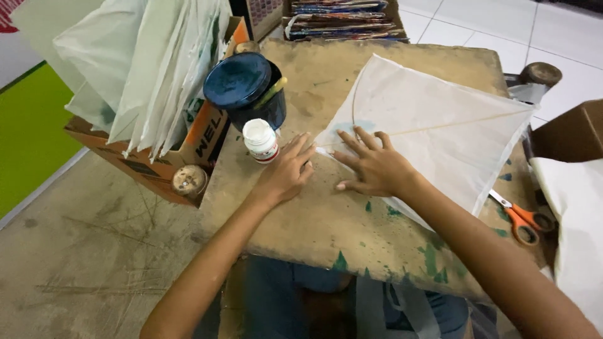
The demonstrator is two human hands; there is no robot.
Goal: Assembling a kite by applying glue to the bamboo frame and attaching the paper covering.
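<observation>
A white paper kite (pixel 433 125) with thin stick ribs lies flat on a worn, paint-stained wooden table (pixel 326 220). My right hand (pixel 370 166) presses flat on the kite's near left corner, fingers spread. My left hand (pixel 286 169) rests on the table just left of that corner, fingertips touching the kite's edge. A small white glue bottle (pixel 260 139) stands right beside my left hand.
A dark blue round pot (pixel 246 88) with a stick in it stands behind the bottle. A cardboard box of white paper sheets (pixel 151 75) sits at the left. Orange-handled scissors (pixel 524 220) lie at the table's right edge. Stacked colourful sheets (pixel 342 19) fill a box at the back.
</observation>
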